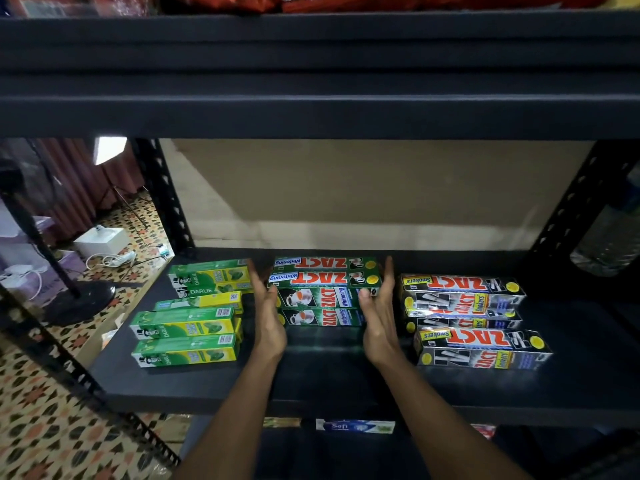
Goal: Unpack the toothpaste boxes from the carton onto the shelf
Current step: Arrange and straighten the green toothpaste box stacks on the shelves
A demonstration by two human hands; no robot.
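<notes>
A stack of dark green ZACT Whitening toothpaste boxes (323,292) lies in the middle of the black shelf (329,382). My left hand (268,313) is flat against the stack's left end, fingers straight. My right hand (379,313) is flat against its right end, thumb touching the front. Both palms face each other with the stack between them. Green and yellow Darlie boxes (188,327) lie to the left. Silver ZACT Smokers boxes (467,317) are stacked to the right. The carton is out of view.
A brown cardboard panel (363,192) backs the shelf. The upper shelf beam (318,98) hangs low overhead. Black perforated uprights (166,199) frame the bay. A lower shelf holds a blue toothpaste box (355,426). Patterned floor with a white box and cables (104,244) lies left.
</notes>
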